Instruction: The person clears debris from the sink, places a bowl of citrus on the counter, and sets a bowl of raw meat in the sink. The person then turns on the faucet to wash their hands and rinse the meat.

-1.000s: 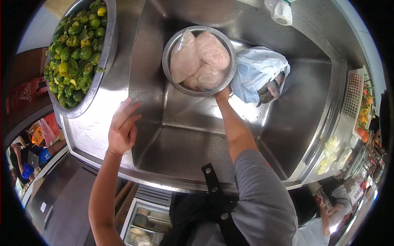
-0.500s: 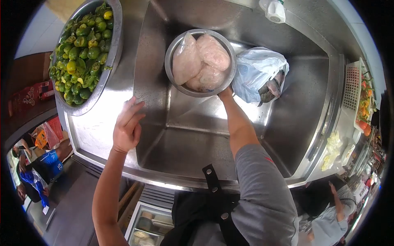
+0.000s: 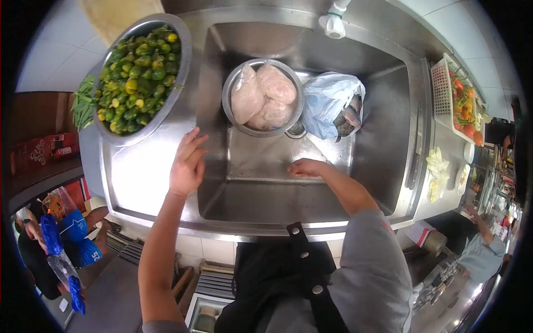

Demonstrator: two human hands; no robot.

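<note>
A round metal bowl (image 3: 227, 112) sits in the sink (image 3: 266, 202), filled with pale pink raw meat (image 3: 248, 94) in clear plastic, which looks like chicken. Just right of it lies a whitish plastic bag (image 3: 327, 100) with a dark fish (image 3: 348, 118) showing at its opening. My right hand (image 3: 308, 167) hovers over the sink floor, below the bowl and apart from it, fingers curled in and nothing visible in them. Over the sink's left rim is my left hand (image 3: 187, 166), empty, its fingers stretched and slightly apart.
Left of the sink stands a large metal basin (image 3: 186, 55) of small green citrus, with green leafy stalks (image 3: 85, 102) beside it. A faucet (image 3: 333, 25) juts over the back. On the right are a white basket (image 3: 442, 91) of peppers and tomatoes, and pale gloves (image 3: 437, 175). Other people are at both sides.
My right hand has left the bowl's lower edge and come back toward me. The left hand stays near the left rim, still open. The camera view has shifted.
</note>
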